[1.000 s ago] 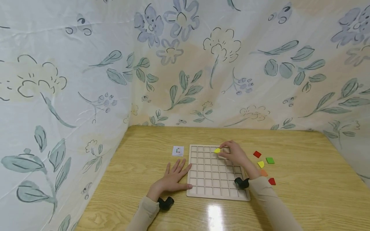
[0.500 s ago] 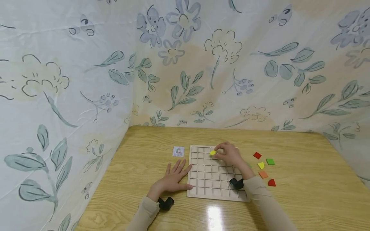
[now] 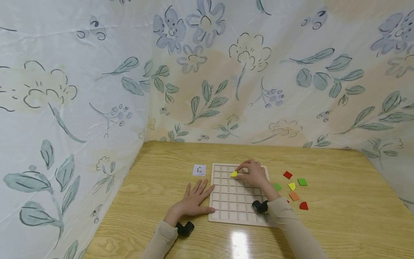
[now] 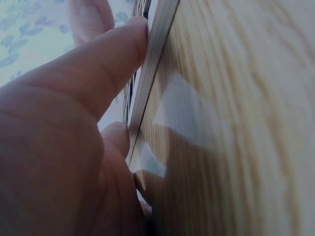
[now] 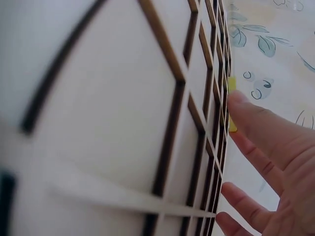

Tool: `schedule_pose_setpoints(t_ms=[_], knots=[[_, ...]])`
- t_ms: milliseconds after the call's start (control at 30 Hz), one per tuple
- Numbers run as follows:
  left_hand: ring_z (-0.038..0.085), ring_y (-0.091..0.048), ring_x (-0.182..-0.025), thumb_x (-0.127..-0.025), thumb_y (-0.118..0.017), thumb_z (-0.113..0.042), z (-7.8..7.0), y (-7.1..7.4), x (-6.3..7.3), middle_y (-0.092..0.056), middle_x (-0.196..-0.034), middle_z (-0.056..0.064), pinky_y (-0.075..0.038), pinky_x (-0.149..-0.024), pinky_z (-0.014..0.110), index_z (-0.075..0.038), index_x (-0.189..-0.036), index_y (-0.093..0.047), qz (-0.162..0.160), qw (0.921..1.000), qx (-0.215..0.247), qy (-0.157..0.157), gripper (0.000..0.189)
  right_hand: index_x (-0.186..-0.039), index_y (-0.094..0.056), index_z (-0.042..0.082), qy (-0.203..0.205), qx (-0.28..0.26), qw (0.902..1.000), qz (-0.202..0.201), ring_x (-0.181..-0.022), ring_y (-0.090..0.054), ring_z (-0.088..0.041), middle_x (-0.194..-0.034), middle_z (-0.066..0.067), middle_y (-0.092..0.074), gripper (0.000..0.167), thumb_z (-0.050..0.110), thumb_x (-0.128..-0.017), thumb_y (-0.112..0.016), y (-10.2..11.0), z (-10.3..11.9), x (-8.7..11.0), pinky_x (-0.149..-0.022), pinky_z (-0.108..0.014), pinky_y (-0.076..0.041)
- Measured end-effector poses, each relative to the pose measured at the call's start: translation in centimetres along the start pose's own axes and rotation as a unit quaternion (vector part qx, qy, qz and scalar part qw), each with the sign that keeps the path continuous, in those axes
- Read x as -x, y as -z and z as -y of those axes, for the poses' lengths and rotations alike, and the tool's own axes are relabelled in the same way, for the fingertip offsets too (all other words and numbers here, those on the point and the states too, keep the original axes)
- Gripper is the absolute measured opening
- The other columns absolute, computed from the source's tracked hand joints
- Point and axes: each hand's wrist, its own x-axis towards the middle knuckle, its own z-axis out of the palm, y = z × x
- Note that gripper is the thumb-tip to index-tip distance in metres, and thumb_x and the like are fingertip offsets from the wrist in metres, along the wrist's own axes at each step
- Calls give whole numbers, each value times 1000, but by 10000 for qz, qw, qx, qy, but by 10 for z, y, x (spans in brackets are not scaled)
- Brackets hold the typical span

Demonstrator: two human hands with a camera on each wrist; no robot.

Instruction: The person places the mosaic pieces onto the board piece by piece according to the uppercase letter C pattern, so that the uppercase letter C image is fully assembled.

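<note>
A square wooden grid board (image 3: 224, 212) lies on the table. Over its upper part, my right hand (image 3: 253, 174) pinches a yellow tile (image 3: 234, 174) between thumb and index finger. In the right wrist view the yellow tile (image 5: 232, 123) is seen edge-on, close against the grid, with the thumb on it. My left hand (image 3: 193, 202) lies spread on the table with its thumb and a fingertip at the board's left edge. The left wrist view shows the left hand (image 4: 64, 93) touching the board's side (image 4: 152, 64).
A small printed grid card (image 3: 199, 170) lies left of the board. To the right are loose tiles: red (image 3: 288, 175), green (image 3: 302, 182), yellow (image 3: 291, 186), orange (image 3: 294, 196), another red (image 3: 303, 205), and a green one (image 3: 276, 186) beside the right wrist. Floral cloth (image 3: 207, 97) hangs behind.
My right hand has carried the yellow tile leftward and slightly nearer over the board. Tiles by the right forearm have come into view. The left hand stays in place.
</note>
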Motion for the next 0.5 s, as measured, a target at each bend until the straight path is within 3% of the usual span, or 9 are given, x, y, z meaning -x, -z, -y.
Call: schedule_pose_setpoints(t_ms=[500], knots=[[31,10,-142,-87,-50,-58,0,1,1,3,-156,10,10,-107,61,-22,-150,-12,-51,10000,34,-64,82,-95,-72,22,-251,199,9995,27,-118,-35,-46,-129,-17,-49,24,34,-74,-77,-4,8,-1,-89,-65,-30]])
